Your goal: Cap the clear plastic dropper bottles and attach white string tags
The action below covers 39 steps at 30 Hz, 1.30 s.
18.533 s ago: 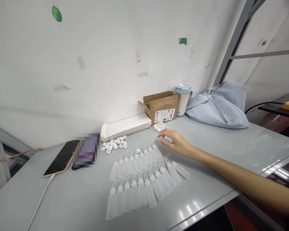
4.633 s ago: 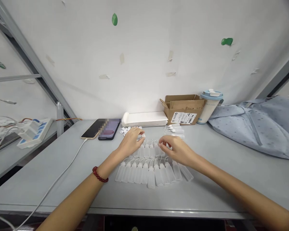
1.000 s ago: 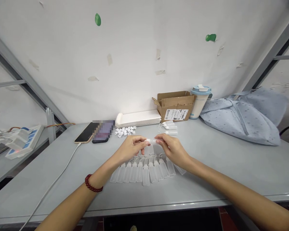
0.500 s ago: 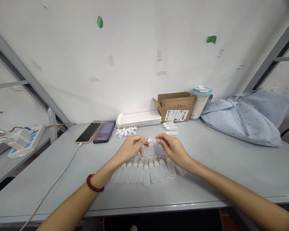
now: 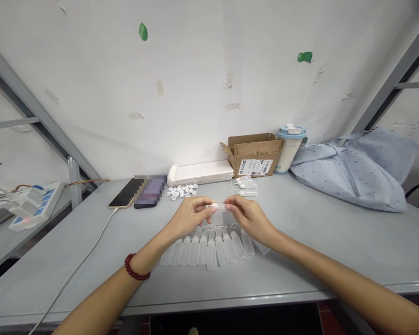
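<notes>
Both my hands hold one small clear squeeze bottle (image 5: 219, 206) sideways above the grey table (image 5: 317, 242). My left hand (image 5: 188, 217), with a red bead bracelet on its wrist, pinches the cap end. My right hand (image 5: 252, 217) grips the body end. Below them lies a row of several like bottles (image 5: 209, 244) with white caps. A heap of loose white caps (image 5: 182, 190) lies further back, and a few more bottles (image 5: 245, 185) lie near the box.
Two phones (image 5: 138, 191), one on a white cable (image 5: 75, 270), lie at the left. A stack of white trays (image 5: 199, 172), a cardboard box (image 5: 254, 153), a lidded cup (image 5: 288, 147) and a blue cloth bag (image 5: 356, 170) line the wall. A power strip (image 5: 35, 202) sits on the left bench.
Over the last second my hands stay together on the bottle, with only small finger shifts. Earlier, they were down among the rows of bottles on the table.
</notes>
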Motion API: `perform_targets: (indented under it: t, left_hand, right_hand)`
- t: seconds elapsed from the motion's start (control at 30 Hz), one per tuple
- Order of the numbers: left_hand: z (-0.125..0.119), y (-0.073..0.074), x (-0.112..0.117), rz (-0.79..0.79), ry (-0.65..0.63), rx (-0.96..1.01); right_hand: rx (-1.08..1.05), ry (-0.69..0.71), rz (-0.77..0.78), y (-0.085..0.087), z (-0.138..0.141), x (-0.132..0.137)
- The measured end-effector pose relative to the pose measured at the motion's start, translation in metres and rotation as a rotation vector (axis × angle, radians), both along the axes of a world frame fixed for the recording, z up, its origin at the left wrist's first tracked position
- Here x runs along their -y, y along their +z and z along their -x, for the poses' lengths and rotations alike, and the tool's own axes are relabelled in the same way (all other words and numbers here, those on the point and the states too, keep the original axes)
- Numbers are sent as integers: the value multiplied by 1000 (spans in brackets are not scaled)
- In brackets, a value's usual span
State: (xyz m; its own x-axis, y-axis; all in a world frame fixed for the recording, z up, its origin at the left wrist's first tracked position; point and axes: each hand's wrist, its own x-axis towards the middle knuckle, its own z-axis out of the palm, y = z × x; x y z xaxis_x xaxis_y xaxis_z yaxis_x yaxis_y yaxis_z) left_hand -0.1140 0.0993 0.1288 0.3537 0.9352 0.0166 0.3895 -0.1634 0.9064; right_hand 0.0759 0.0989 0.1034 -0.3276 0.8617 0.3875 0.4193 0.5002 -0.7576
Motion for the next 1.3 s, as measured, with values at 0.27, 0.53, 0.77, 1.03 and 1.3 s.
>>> perform_targets:
  t: [0.27, 0.53, 0.77, 1.03, 1.3]
  left_hand:
    - [0, -1, 0, -34, 23, 6]
    - [-2, -3, -4, 37, -8, 23]
    - [-2, -4, -5, 79, -8, 119]
    - [-3, -4, -2, 95, -19, 129]
    - [-3, -4, 2, -80, -41, -5]
  right_hand:
    - [-43, 16, 118, 1, 1, 0]
    - [4, -42, 5, 1, 1, 3]
    - [69, -16, -344, -9, -2, -2]
    - [225, 27, -493, -12, -7, -4]
    - [102, 37, -185, 3, -4, 1]
